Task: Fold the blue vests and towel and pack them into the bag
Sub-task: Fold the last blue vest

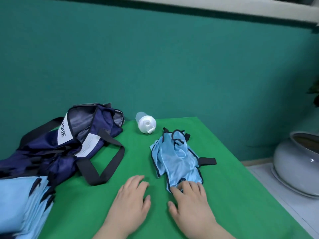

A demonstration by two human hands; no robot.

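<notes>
Nearest, at lower centre, the left hand (133,200) is laid flat on the green cloth-covered surface (86,213), its grip open and empty. Beside it, the right hand (190,199) is rested with relaxed fingers on the near hem of the crumpled light-blue satin vest (177,157), nothing pinched, probably to pin it for smoothing. At lower left, folded light-blue fabric (20,200) is stacked beside the open navy nylon bag (69,144), seemingly for packing. Farther back lies a white plastic bottle (145,124).
</notes>
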